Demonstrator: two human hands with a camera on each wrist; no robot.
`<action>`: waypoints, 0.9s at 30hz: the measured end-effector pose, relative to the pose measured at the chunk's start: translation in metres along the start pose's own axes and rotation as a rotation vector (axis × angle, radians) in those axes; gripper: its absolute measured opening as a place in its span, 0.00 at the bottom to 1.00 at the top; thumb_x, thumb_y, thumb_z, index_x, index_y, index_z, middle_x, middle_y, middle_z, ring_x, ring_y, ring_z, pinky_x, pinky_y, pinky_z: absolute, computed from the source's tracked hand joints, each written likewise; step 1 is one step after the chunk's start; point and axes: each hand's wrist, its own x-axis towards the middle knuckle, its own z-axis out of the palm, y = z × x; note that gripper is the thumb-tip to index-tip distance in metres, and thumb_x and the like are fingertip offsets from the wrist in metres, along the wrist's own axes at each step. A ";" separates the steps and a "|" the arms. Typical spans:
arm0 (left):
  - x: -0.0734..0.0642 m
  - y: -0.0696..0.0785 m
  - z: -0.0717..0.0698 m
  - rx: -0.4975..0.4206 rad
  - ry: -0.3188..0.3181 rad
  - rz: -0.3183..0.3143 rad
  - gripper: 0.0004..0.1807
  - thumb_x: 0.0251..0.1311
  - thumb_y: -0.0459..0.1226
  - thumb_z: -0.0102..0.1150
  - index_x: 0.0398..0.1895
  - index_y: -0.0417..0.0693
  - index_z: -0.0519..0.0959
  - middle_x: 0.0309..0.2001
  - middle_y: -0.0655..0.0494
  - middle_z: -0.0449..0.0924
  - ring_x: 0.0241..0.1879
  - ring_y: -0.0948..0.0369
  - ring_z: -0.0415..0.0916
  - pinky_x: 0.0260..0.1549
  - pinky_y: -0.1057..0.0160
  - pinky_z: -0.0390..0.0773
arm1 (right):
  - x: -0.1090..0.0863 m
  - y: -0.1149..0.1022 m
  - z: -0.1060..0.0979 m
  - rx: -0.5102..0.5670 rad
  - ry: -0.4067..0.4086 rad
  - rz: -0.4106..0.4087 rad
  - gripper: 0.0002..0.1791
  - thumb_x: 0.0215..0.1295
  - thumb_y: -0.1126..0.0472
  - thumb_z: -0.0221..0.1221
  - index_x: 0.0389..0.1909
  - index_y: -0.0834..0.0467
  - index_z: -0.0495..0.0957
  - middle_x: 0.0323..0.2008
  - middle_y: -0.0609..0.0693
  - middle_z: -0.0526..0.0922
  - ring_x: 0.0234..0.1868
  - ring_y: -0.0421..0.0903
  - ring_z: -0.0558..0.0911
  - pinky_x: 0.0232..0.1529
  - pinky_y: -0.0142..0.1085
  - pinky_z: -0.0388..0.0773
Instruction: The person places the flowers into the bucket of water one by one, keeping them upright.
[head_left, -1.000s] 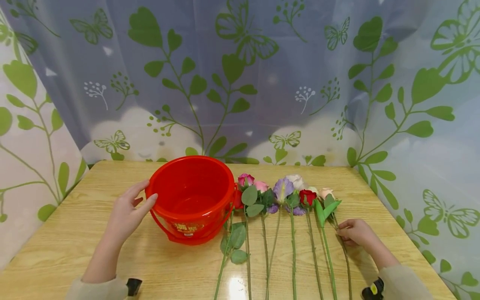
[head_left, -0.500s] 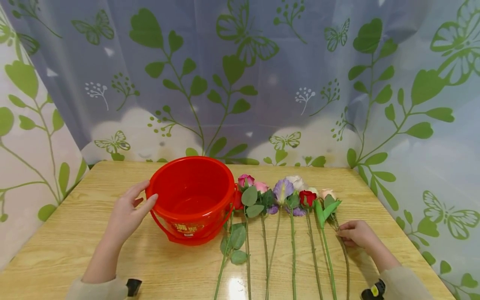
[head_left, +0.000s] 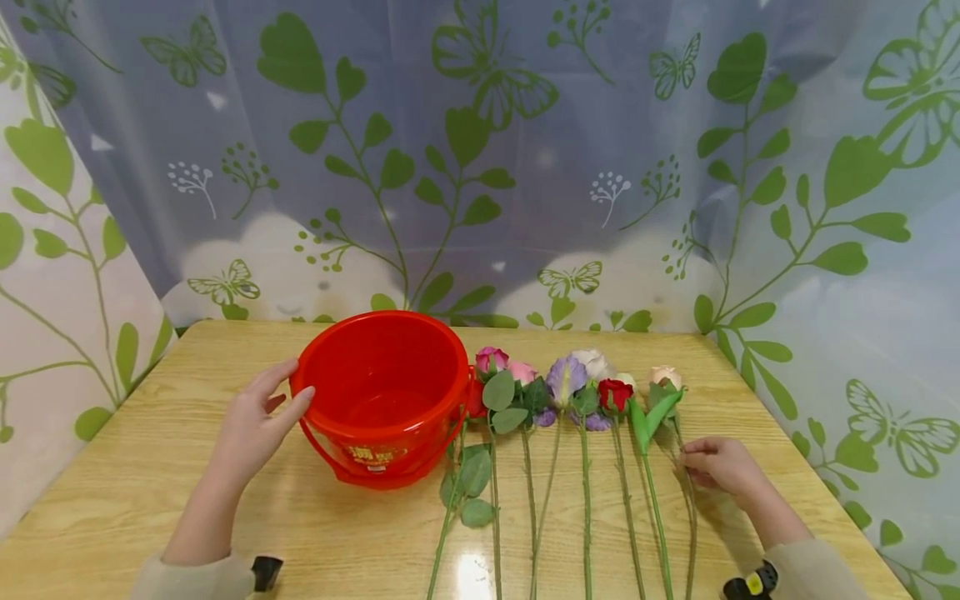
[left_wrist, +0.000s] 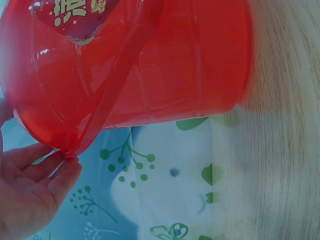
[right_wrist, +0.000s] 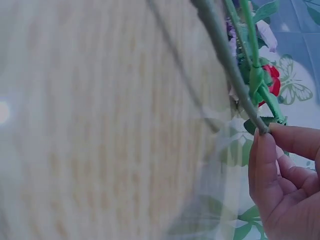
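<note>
My left hand (head_left: 251,425) holds the side of a red plastic bucket (head_left: 382,450) by its rim, the thumb at the rim's edge. In the left wrist view its fingertips (left_wrist: 70,170) meet the bucket near the joint of the red handle (left_wrist: 107,95). On the right, my right hand (head_left: 723,471) pinches the stem (head_left: 690,517) of a peach rose (head_left: 666,377) between thumb and fingers, just below its leaves. The right wrist view shows that green-brown stem (right_wrist: 225,55) running up from the fingertips, with its shadow on the wood.
Several artificial flowers lie side by side right of the bucket, among them a red rose (head_left: 615,394), a purple iris (head_left: 566,379) and a pink rose (head_left: 522,372). Their stems point to the near edge of the wooden table (head_left: 247,342). A patterned curtain (head_left: 480,208) hangs behind.
The peach rose has shifted slightly right and up in the head view, away from the neighbouring green leaf, along with my right hand. My left hand and the bucket stay put.
</note>
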 end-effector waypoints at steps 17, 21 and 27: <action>-0.001 -0.002 0.000 -0.006 -0.003 0.000 0.25 0.57 0.36 0.55 0.54 0.27 0.66 0.53 0.34 0.67 0.53 0.43 0.63 0.43 0.47 0.71 | -0.008 -0.012 -0.009 0.051 0.004 -0.028 0.21 0.62 0.63 0.52 0.47 0.79 0.65 0.35 0.53 0.77 0.33 0.41 0.77 0.36 0.34 0.78; -0.001 -0.002 0.000 -0.003 -0.003 -0.006 0.25 0.57 0.36 0.55 0.54 0.27 0.66 0.53 0.34 0.67 0.54 0.43 0.63 0.43 0.47 0.71 | -0.009 -0.015 -0.010 0.087 0.007 -0.030 0.24 0.62 0.62 0.52 0.49 0.79 0.63 0.35 0.51 0.77 0.34 0.38 0.77 0.36 0.31 0.78; -0.001 -0.002 0.000 0.002 -0.003 -0.011 0.25 0.57 0.35 0.55 0.55 0.28 0.66 0.53 0.34 0.67 0.53 0.43 0.63 0.43 0.46 0.71 | -0.013 -0.024 -0.011 0.202 0.002 -0.034 0.24 0.61 0.62 0.53 0.50 0.77 0.63 0.34 0.46 0.76 0.34 0.36 0.77 0.37 0.29 0.77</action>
